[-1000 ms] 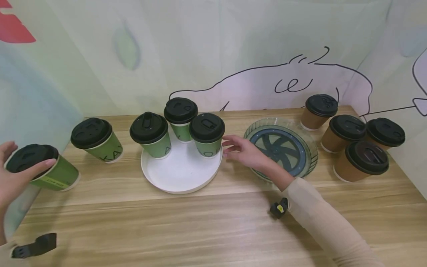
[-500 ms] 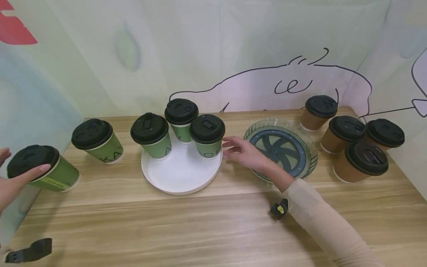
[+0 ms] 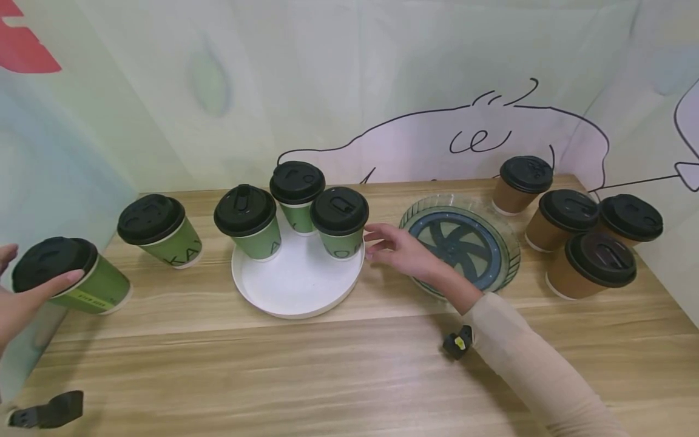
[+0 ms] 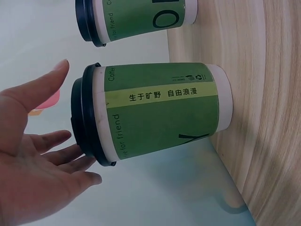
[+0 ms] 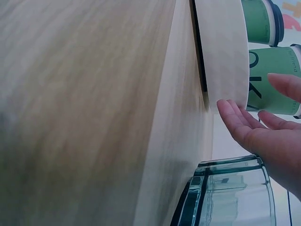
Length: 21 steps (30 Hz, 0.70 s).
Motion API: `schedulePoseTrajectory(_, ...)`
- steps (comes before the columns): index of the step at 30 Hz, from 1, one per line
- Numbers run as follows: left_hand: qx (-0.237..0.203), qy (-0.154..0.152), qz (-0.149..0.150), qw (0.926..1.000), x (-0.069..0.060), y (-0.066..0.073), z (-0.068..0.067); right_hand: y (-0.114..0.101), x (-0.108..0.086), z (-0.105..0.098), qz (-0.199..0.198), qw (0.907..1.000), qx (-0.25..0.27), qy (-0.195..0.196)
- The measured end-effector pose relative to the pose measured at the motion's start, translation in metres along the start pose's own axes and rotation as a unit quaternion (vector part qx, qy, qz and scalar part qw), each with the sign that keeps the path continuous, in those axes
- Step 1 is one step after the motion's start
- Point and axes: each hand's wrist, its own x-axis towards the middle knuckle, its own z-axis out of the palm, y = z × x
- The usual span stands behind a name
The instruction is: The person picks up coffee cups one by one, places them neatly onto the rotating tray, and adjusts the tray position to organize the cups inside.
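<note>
A green paper cup (image 3: 98, 284) with a black lid stands at the left end of the table. My left hand (image 4: 47, 155) is beside its lid, thumb spread apart from it and fingertips close to the far side; whether they touch I cannot tell. My right hand (image 3: 401, 249) has its fingertips at the right rim of a round white tray (image 3: 295, 291), with the fingers loosely bent. On that tray stand three green lidded cups, the nearest to this hand being the right one (image 3: 340, 221). Another green cup (image 3: 169, 243) stands between the tray and the left cup.
Right of the tray lies a ribbed clear glass dish (image 3: 513, 261) with a blue patterned base, under my right forearm. Several brown lidded cups (image 3: 568, 273) cluster at the table's right end. A printed curtain (image 3: 338, 73) hangs behind the table (image 3: 246, 376).
My left hand has drawn slightly left, its thumb shifting back a little over the cup's lid. The right hand and the cups stay where they were.
</note>
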Motion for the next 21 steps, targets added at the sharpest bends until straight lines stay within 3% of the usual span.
schedulePoseTrajectory(10, 0.004, -0.039, -0.011, 0.9992, 0.011, -0.009, 0.008, 0.000, -0.001, 0.000, -0.002, 1.0000, 0.004, -0.003)
schedulePoseTrajectory(21, 0.016, -0.043, -0.034, 0.9984, 0.014, -0.006, 0.009, 0.001, 0.000, -0.001, 0.000, 1.0000, 0.003, -0.005)
